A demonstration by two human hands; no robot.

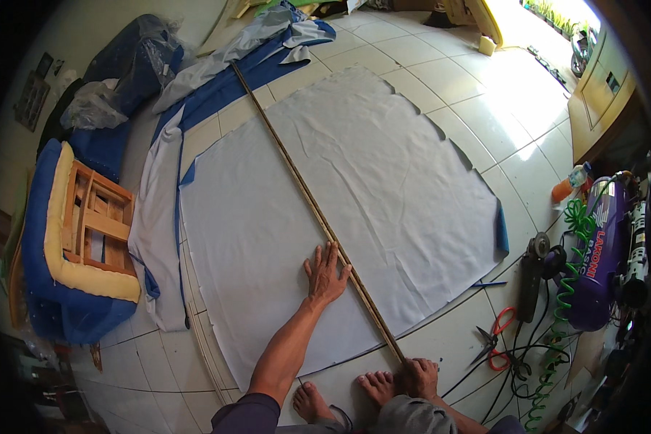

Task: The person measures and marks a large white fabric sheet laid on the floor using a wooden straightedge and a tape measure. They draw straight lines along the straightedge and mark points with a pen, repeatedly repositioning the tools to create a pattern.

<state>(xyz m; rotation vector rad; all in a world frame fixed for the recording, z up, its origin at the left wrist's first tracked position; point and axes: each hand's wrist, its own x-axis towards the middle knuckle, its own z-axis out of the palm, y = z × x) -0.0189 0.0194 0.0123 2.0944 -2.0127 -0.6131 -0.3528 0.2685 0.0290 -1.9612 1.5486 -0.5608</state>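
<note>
Left hand (327, 275), fingers apart, touches a long strip (304, 189) on grey fabric (398, 181); right hand (420, 377), grip unclear, meets its near end.

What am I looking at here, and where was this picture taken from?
There's no machine here, just a person's bare hands. A wide fisheye camera on their head looks down, so straight edges bend toward the rim. A large pale cloth lies on the tiled floor, with a long stick across it. The left hand spreads on the cloth, touching the stick; the right hand is at its near end, grip unclear. Scissors lie to the right.
</note>
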